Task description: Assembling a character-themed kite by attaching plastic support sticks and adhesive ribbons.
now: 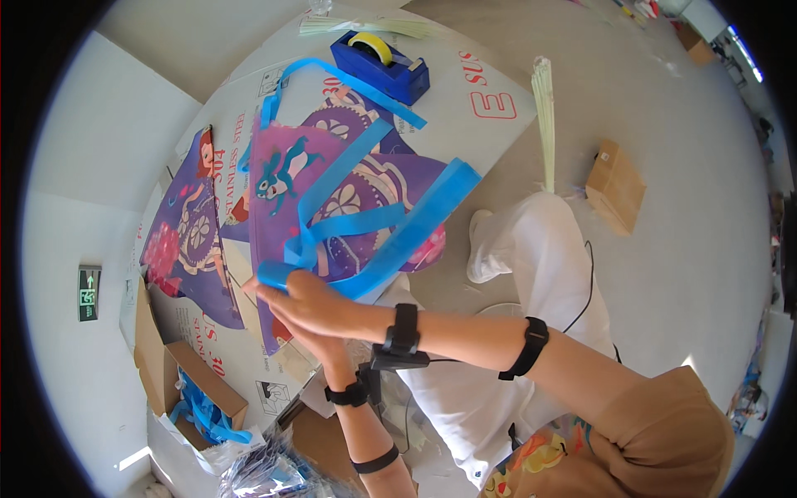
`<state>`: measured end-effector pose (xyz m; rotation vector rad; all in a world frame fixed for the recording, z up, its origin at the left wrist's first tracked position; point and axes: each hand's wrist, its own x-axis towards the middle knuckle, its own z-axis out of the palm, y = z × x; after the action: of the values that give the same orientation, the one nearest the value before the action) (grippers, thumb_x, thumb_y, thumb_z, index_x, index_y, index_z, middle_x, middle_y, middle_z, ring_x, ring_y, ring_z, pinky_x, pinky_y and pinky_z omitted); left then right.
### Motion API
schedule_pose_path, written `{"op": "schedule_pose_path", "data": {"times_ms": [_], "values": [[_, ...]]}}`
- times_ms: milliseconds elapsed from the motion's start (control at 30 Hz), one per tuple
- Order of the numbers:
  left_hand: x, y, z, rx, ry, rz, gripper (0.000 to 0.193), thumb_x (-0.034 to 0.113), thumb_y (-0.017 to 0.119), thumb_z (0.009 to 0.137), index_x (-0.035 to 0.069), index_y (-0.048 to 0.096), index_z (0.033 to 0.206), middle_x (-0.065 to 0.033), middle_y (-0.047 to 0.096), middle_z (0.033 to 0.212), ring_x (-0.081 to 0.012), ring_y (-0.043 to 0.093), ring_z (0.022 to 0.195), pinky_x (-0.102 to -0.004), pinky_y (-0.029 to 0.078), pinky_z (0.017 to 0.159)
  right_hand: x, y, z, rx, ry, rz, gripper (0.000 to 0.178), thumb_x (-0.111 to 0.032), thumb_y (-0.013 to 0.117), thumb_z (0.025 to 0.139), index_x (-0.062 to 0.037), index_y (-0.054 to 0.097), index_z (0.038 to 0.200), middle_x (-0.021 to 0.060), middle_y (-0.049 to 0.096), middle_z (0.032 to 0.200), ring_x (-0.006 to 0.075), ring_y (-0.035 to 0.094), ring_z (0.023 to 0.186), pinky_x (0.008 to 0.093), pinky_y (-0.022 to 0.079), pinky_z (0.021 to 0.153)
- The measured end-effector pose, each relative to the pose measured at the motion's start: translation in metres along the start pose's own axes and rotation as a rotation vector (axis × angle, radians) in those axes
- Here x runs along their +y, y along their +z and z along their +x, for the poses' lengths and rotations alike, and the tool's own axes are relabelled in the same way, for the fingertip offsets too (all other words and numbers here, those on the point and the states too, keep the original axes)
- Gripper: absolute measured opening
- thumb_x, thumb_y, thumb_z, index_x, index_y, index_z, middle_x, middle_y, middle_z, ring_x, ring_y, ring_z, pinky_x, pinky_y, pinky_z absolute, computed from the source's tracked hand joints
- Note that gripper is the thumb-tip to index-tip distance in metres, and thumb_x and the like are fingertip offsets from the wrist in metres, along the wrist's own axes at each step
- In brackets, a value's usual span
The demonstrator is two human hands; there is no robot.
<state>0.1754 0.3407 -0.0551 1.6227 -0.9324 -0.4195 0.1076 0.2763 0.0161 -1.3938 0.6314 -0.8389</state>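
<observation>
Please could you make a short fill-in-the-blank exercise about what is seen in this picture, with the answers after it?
1. The right hand holds the end of a wide ____ ribbon.
2. The ribbons lie across a ____ kite printed with cartoon figures.
3. A roll of yellow tape sits in a blue ____ at the far edge of the cardboard sheet.
4. The left hand lies ____ the right hand.

Answers: blue; purple; dispenser; under

Centre frame, a purple kite (349,199) printed with a teal cartoon figure and pale floral medallions trails bright blue ribbons (398,232). At left, a second purple kite (187,224) shows a red-haired figure. A dark blue tape dispenser (382,66) holding a yellow roll sits at upper centre on white cardboard (490,91) with red lettering.
</observation>
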Motion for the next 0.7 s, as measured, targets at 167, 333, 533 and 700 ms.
{"op": "schedule_pose_path", "data": {"times_ms": [167,333,533,700], "values": [[0.004,0.010,0.014,0.064,-0.080,0.100,0.045,-0.006,0.034,0.094,0.000,0.047,0.137,-0.0140,0.055,0.128,-0.0229,0.058,0.105,-0.0325,0.047,0.092,0.003,-0.069,0.014,0.055,0.037,0.454,0.040,-0.033,0.049,0.102,-0.0002,0.062,0.121,0.0126,0.065,0.121,0.0197,0.061,0.113,0.0337,0.046,0.098],[-0.027,0.000,0.021,0.099,0.048,0.186,0.043,-0.011,0.038,0.086,0.001,0.055,0.124,-0.0108,0.060,0.115,-0.0182,0.060,0.096,-0.0317,0.050,0.084,-0.012,-0.163,0.012,0.247,-0.052,0.849,0.030,-0.025,0.059,0.098,-0.0007,0.062,0.115,0.0136,0.066,0.112,0.0266,0.061,0.112,0.0416,0.046,0.101],[-0.033,-0.002,0.031,0.089,0.048,0.303,0.032,-0.014,0.047,0.081,0.000,0.059,0.106,-0.0091,0.060,0.103,-0.0227,0.058,0.096,-0.0335,0.046,0.084,-0.035,-0.261,-0.005,0.241,-0.206,0.703,0.026,-0.022,0.058,0.098,-0.0013,0.065,0.113,0.0090,0.067,0.103,0.0288,0.062,0.109,0.0411,0.048,0.098],[-0.033,0.010,0.031,-0.021,0.137,0.409,0.027,-0.013,0.051,0.077,-0.001,0.059,0.099,-0.0128,0.059,0.098,-0.0324,0.055,0.097,-0.0389,0.044,0.086,-0.038,-0.303,-0.024,0.367,-0.172,0.343,0.026,-0.020,0.056,0.099,-0.0016,0.065,0.114,0.0096,0.067,0.105,0.0280,0.063,0.109,0.0394,0.050,0.093]]}}
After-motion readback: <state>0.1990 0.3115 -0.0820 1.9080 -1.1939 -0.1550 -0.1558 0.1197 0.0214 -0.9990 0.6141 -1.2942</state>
